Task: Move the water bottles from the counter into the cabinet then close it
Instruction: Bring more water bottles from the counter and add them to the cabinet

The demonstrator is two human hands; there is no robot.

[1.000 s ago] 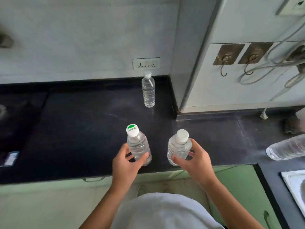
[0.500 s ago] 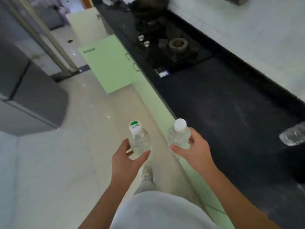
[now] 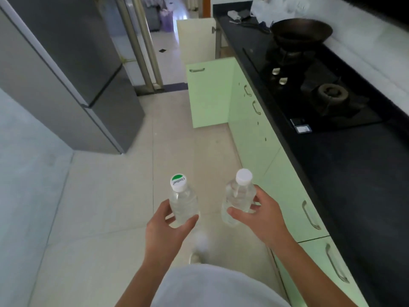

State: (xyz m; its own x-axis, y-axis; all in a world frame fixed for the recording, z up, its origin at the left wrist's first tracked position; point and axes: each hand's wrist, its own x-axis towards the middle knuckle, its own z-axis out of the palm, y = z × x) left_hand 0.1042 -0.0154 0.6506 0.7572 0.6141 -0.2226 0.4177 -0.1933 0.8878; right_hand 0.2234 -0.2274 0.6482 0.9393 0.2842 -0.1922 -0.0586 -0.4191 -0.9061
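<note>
fingers (image 3: 187, 220) of the left hand (image 3: 164, 234) were wrapped round the body of a green-capped bottle (image 3: 182, 201), and the right hand (image 3: 262, 218) gripped a white-capped bottle (image 3: 238, 196) the same way, both bottles upright and apart from each other, held over the floor (image 3: 99, 207) beside the table (image 3: 354, 173). in this single head view, a green cabinet door (image 3: 210, 96) stood open ahead, past the row of closed doors under the stove (image 3: 309, 89) and pan (image 3: 301, 33). the carry probably went best with both bottles kept upright and low, the grip on the ribbed bodies rather than the caps, and a path down the middle of the floor so the right bottle cleared the handles. the inside of the cabinet was hidden behind its door, so shelf room could not be judged.
</note>
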